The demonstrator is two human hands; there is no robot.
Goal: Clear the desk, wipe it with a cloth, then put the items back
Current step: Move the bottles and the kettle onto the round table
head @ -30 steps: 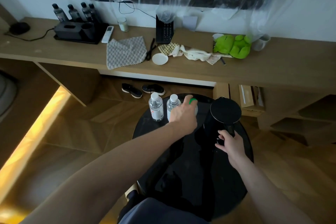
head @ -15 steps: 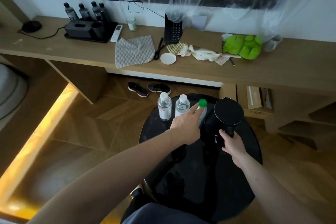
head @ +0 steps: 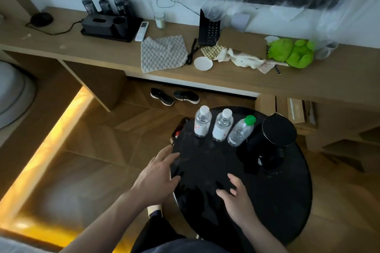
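A round black side table (head: 287, 201) stands in front of me. On its far side stand two white-capped water bottles (head: 202, 122) (head: 222, 125), a green-capped bottle (head: 241, 131) and a black kettle (head: 276, 144). My left hand (head: 157, 178) hovers with spread fingers over the table's left rim, holding nothing. Over the table's near middle my right hand (head: 236, 199) is also empty, fingers relaxed. Beyond lies the long wooden desk (head: 308, 80) with a grey checked cloth (head: 163, 53) on it.
The desk also carries a black tray with dark bottles (head: 109, 24), a remote (head: 141, 31), a glass (head: 160, 20), a black phone (head: 208, 28), a white saucer (head: 203, 63), crumpled cloths (head: 236, 57), a green plush toy (head: 292, 52) and a mug (head: 327, 50). Shoes (head: 174, 96) sit under the desk.
My left hand let go of the green-capped bottle and my right hand let go of the kettle. Both hands drew back toward me, empty.
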